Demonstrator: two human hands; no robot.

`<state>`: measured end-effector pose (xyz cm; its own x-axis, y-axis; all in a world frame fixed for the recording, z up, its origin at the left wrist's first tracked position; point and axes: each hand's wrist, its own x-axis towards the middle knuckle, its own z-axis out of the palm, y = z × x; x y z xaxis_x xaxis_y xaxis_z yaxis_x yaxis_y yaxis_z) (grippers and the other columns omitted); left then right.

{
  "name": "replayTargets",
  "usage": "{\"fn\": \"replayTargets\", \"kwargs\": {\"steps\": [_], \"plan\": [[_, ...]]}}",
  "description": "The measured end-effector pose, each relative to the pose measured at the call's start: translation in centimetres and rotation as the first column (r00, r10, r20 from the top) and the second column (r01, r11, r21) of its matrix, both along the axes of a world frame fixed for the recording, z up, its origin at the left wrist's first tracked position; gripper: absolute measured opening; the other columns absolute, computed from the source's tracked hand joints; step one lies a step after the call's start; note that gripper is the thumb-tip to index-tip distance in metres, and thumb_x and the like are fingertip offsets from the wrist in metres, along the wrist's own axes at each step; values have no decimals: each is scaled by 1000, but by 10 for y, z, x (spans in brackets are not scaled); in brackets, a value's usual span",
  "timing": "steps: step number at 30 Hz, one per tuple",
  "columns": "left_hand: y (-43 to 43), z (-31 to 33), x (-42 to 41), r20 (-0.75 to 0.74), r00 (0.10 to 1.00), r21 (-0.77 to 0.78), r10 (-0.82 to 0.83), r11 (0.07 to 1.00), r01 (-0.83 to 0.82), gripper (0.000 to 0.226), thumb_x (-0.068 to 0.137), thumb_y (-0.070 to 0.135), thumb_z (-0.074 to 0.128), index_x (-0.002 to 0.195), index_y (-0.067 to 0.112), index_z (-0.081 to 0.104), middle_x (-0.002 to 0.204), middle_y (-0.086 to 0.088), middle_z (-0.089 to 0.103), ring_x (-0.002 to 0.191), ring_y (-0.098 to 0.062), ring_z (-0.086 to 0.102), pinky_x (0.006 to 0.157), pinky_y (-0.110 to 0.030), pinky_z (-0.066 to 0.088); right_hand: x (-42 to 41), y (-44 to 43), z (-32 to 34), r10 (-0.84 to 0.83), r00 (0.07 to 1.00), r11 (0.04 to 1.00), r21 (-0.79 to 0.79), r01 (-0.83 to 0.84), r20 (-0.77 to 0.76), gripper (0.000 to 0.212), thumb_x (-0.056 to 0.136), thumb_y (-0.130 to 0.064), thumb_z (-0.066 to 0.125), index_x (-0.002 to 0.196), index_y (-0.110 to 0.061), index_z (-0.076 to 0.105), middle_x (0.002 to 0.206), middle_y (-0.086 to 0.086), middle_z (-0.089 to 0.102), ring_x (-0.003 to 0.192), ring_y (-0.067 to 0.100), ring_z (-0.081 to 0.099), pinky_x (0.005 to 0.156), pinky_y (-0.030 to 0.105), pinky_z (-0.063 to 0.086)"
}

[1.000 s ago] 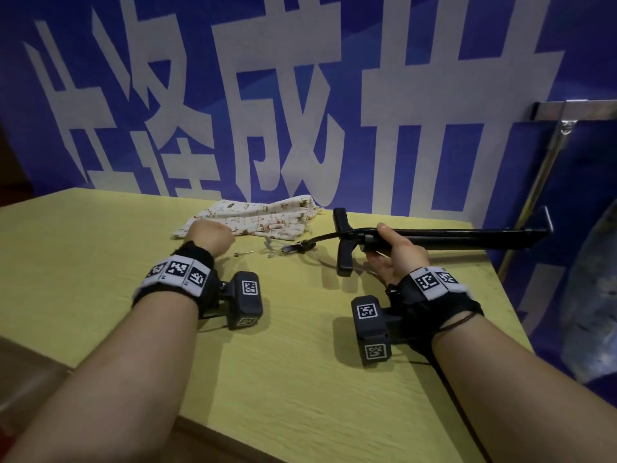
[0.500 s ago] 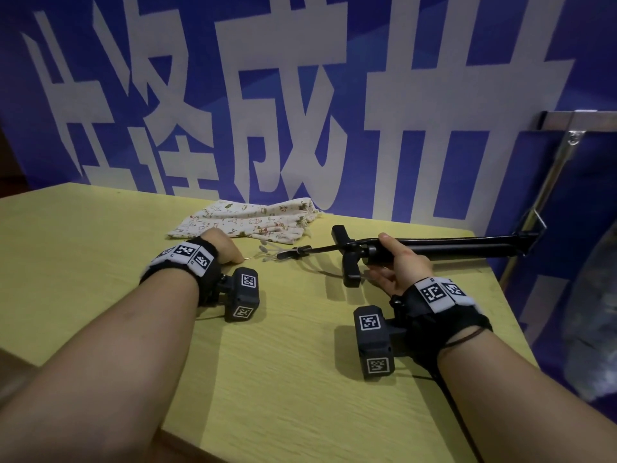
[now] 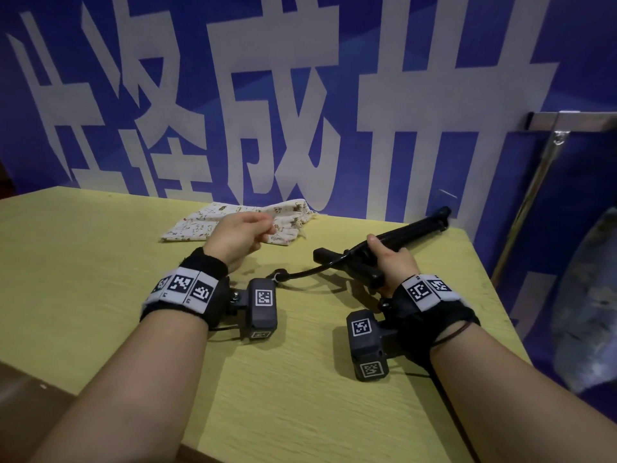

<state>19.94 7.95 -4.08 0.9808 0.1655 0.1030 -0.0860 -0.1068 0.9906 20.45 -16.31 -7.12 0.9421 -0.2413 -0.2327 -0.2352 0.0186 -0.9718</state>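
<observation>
A black hand pump (image 3: pixel 419 228) lies slanted across the back right of the yellow table (image 3: pixel 100 269). My right hand (image 3: pixel 395 262) grips its barrel just behind the T-handle (image 3: pixel 350 267). The thin black hose (image 3: pixel 309 271) curves left to a nozzle end resting on the table. My left hand (image 3: pixel 238 240) is raised above the table, left of the hose, with thumb and forefinger pinched together. The small metal needle seen earlier is no longer on the table, and the pinch hides it.
A printed cloth pouch (image 3: pixel 197 225) lies flat at the back of the table behind my left hand. A blue banner wall stands right behind the table. A metal rail and post (image 3: pixel 534 182) stand beyond the table's right edge.
My left hand lifted off the table from where the small needle lay, and is now pinched. My right hand swung the pump so its far end points toward the back wall.
</observation>
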Motion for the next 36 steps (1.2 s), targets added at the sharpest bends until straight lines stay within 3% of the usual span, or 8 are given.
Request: {"fn": "replayTargets", "kwargs": {"steps": [4, 9, 15, 23, 25, 29, 33, 36], "plan": [[-27, 15, -8, -8, 971, -158, -237, 960, 233, 16, 94, -1, 55, 105, 5, 66, 84, -6, 72, 76, -11, 69, 69, -19, 56, -4, 3, 0, 109, 993, 975, 192, -114, 39, 48, 89, -17, 64, 131, -1, 47, 85, 17, 63, 62, 23, 65, 60, 32, 56], [-55, 23, -10, -13, 951, -237, -310, 925, 298, 15, 92, 1, 59, 104, 4, 66, 88, -6, 71, 79, -14, 70, 70, -21, 57, -14, 2, 4, 49, 979, 998, 17, -54, 197, 11, 89, -18, 61, 87, -9, 68, 67, 7, 56, 58, 19, 50, 67, 37, 45], [-68, 2, -11, 5, 969, 115, -248, 962, 246, 7, 89, 19, 67, 94, 22, 73, 96, 7, 72, 96, -13, 62, 86, -35, 41, -31, 16, 16, 360, 869, 882, 181, -436, 340, 16, 95, -12, 52, 102, -5, 64, 87, 8, 67, 71, 14, 61, 63, 21, 49], [-65, -7, -14, -46, 947, 44, -319, 946, 321, 11, 87, 24, 69, 87, 27, 79, 107, 4, 71, 113, -23, 56, 99, -43, 44, -33, 20, 13, 419, 854, 870, 134, -475, 309, 15, 95, -7, 51, 90, -5, 65, 70, 4, 66, 61, 11, 59, 60, 18, 49], [-66, -6, -16, -47, 952, 97, -303, 947, 306, 13, 91, 26, 65, 92, 26, 78, 98, 5, 70, 98, -18, 56, 90, -39, 45, -34, 19, 14, 421, 859, 874, 125, -470, 291, 15, 95, -6, 50, 87, -6, 63, 68, 4, 61, 58, 11, 54, 58, 19, 46], [-54, 4, -21, 19, 1000, 404, -10, 915, 2, 32, 98, 41, 52, 95, 12, 65, 73, 3, 53, 65, -11, 47, 62, -27, 39, -32, 19, 14, 334, 896, 934, 25, -356, 293, 17, 97, -7, 45, 86, -10, 57, 87, 6, 64, 73, 15, 57, 67, 26, 47], [-30, 8, -25, -351, 919, 615, 178, 784, 84, 32, 101, 39, 47, 101, 9, 57, 68, -3, 58, 51, -13, 49, 48, -24, 42, -25, 18, 10, 382, 896, 924, -121, -363, 228, 18, 98, -13, 45, 84, -14, 56, 114, 5, 66, 99, 26, 58, 96, 46, 49], [-24, 6, -23, -489, 848, 637, 203, 747, 188, 38, 101, 43, 45, 110, 6, 54, 72, -4, 58, 51, -14, 50, 46, -23, 42, -22, 21, 11, 445, 882, 885, -225, -407, 156, 16, 98, -21, 47, 86, -18, 57, 121, 10, 61, 95, 24, 58, 97, 52, 47]]}}
